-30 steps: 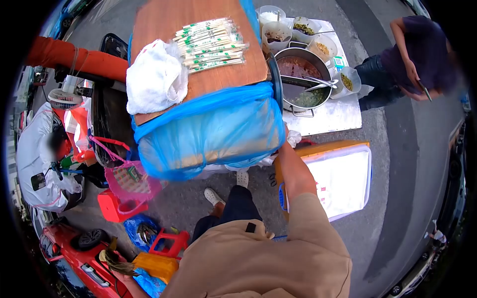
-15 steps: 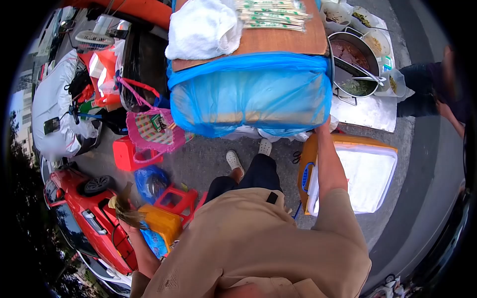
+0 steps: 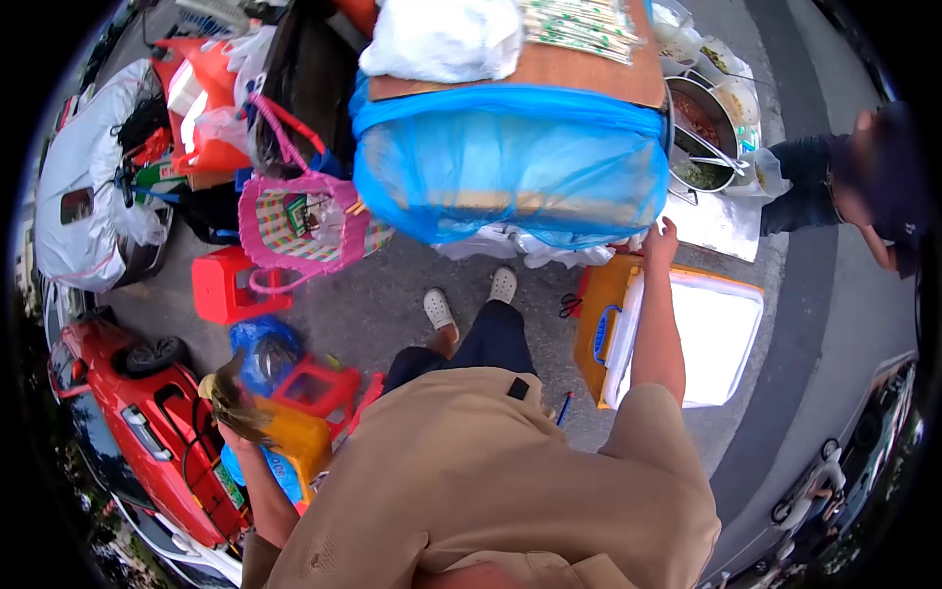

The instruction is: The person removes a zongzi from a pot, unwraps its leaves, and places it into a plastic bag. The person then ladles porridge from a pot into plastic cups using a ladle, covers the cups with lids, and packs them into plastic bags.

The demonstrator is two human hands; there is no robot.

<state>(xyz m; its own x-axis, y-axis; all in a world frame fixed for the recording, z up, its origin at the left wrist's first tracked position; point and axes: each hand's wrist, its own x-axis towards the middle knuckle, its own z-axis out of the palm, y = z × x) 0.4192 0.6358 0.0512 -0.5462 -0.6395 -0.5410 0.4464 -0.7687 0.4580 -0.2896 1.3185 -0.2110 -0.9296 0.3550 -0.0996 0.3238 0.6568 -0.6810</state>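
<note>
My left hand (image 3: 234, 432), low on the left, is closed around a bundle of brownish-green leaves (image 3: 237, 401). Just below that bundle are a yellow container (image 3: 299, 437) and a blue packet (image 3: 280, 478). On the other side, my right hand (image 3: 660, 242) is beside the lower right corner of the blue plastic cover (image 3: 510, 157), above a white-lidded box (image 3: 692, 339). Its fingers are apart, and I see nothing held in them. White plastic bags (image 3: 559, 250) hang under the blue cover, close to this hand.
A wooden board (image 3: 589, 74) carries a white towel (image 3: 446, 39) and packed chopsticks (image 3: 584, 25). A pot (image 3: 726, 123) stands right, with a person (image 3: 814, 187) beyond. Left are a pink basket (image 3: 294, 226), red stools (image 3: 231, 285) and a red car (image 3: 147, 432).
My right hand has come away from under the corner of the blue cover, and its fingers now show. My left hand still holds the leaf bundle. The whole view has shifted slightly.
</note>
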